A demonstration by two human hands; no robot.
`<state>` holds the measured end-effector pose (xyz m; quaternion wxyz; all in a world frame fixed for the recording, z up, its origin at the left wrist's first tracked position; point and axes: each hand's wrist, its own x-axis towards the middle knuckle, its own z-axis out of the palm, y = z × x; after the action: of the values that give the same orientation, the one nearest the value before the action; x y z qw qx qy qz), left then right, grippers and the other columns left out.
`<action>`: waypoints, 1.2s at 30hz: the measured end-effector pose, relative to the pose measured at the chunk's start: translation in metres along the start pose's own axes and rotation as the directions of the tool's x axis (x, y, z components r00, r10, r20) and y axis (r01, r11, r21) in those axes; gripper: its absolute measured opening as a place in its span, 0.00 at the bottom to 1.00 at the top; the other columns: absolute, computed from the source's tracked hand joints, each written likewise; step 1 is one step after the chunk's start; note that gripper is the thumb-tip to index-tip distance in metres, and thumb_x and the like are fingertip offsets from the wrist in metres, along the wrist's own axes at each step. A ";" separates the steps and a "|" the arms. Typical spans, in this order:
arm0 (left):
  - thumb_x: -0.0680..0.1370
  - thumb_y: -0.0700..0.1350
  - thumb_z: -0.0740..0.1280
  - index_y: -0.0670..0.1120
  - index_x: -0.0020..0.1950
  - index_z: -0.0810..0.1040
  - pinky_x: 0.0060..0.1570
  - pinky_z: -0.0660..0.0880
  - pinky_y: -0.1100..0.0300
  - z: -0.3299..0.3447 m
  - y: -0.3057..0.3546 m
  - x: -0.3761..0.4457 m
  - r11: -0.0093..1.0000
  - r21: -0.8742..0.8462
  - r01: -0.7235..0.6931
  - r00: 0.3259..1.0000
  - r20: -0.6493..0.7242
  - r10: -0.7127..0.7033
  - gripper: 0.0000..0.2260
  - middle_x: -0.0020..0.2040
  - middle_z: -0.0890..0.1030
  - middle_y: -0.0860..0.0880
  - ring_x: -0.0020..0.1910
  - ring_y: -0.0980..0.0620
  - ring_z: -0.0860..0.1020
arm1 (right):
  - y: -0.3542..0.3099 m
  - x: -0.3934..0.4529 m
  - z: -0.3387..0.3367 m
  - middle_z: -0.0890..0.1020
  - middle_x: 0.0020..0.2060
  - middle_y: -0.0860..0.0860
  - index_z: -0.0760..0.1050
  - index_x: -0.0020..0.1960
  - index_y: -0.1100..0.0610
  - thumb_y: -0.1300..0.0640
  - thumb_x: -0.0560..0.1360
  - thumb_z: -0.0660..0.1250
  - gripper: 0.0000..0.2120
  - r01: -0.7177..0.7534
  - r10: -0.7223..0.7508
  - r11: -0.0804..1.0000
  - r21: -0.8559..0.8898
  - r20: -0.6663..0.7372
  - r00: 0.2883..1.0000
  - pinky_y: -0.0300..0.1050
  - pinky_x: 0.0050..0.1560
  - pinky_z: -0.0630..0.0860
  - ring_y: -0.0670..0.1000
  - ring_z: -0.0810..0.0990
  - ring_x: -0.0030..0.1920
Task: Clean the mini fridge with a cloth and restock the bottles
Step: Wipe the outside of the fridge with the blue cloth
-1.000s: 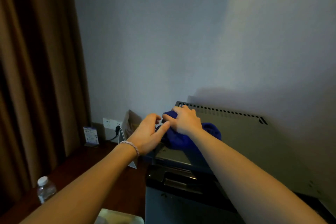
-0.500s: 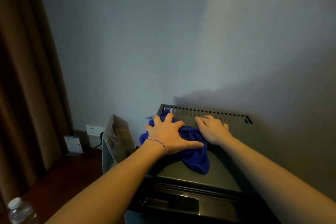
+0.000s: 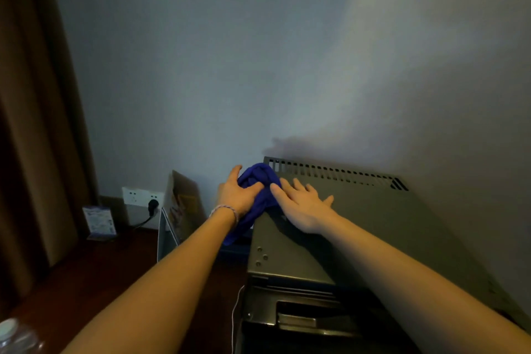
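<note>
Dim room; soft light brightens the wall [image 3: 431,37] at upper right, left side dark, edges bent and blurry.

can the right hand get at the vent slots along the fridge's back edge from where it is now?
Probably yes. The right hand lies flat on the mini fridge top, just short of the vent slots, with bare lid between. The blue cloth sits left, under the left hand.

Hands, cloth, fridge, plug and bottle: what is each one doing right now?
Left hand: fingers curled, gripping the cloth.
Right hand: flat, fingers straight, pressing on the fridge top.
Cloth: bunched up at the fridge's back left corner, partly hanging over the left edge.
Fridge: top in view; door state cannot be told.
Plug: in the wall socket.
Bottle: cap on.
</note>
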<state>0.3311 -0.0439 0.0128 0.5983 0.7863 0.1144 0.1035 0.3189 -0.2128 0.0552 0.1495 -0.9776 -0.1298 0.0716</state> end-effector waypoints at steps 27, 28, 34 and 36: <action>0.56 0.63 0.77 0.54 0.41 0.78 0.46 0.81 0.53 0.032 0.001 0.082 0.978 -0.203 -0.039 0.997 -0.070 0.026 0.21 0.50 0.81 0.49 0.44 0.49 0.81 | -0.011 0.033 0.015 0.44 0.82 0.45 0.40 0.82 0.48 0.23 0.74 0.43 0.46 -0.137 0.124 0.979 -0.151 -0.093 0.988 0.71 0.75 0.39 0.50 0.42 0.81; 0.55 0.63 0.76 0.55 0.42 0.78 0.47 0.81 0.52 0.034 0.002 0.092 0.975 -0.221 -0.025 0.998 -0.068 0.011 0.22 0.51 0.81 0.49 0.44 0.49 0.81 | -0.011 0.034 0.015 0.43 0.81 0.46 0.38 0.82 0.48 0.22 0.73 0.44 0.48 -0.147 0.133 0.976 -0.159 -0.094 0.987 0.71 0.75 0.39 0.50 0.42 0.81; 0.60 0.56 0.77 0.53 0.45 0.78 0.46 0.81 0.54 0.044 0.003 0.132 0.958 -0.287 0.002 0.998 -0.063 -0.020 0.18 0.48 0.82 0.49 0.44 0.48 0.81 | -0.012 0.038 0.015 0.42 0.81 0.48 0.35 0.80 0.42 0.22 0.71 0.42 0.45 -0.171 0.158 0.963 -0.208 -0.074 0.985 0.69 0.76 0.39 0.50 0.40 0.81; 0.61 0.56 0.77 0.53 0.47 0.78 0.46 0.80 0.55 0.045 0.001 0.135 0.956 -0.293 -0.006 0.999 -0.047 -0.008 0.18 0.49 0.82 0.49 0.44 0.48 0.81 | -0.012 0.039 0.014 0.42 0.81 0.48 0.35 0.80 0.42 0.22 0.71 0.42 0.45 -0.173 0.160 0.962 -0.210 -0.078 0.984 0.69 0.76 0.39 0.50 0.40 0.81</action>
<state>0.4738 -0.0446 0.0051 0.7052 0.6864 0.1122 0.1376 0.3510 -0.1868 0.0419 0.0396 -0.9972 -0.0496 0.0396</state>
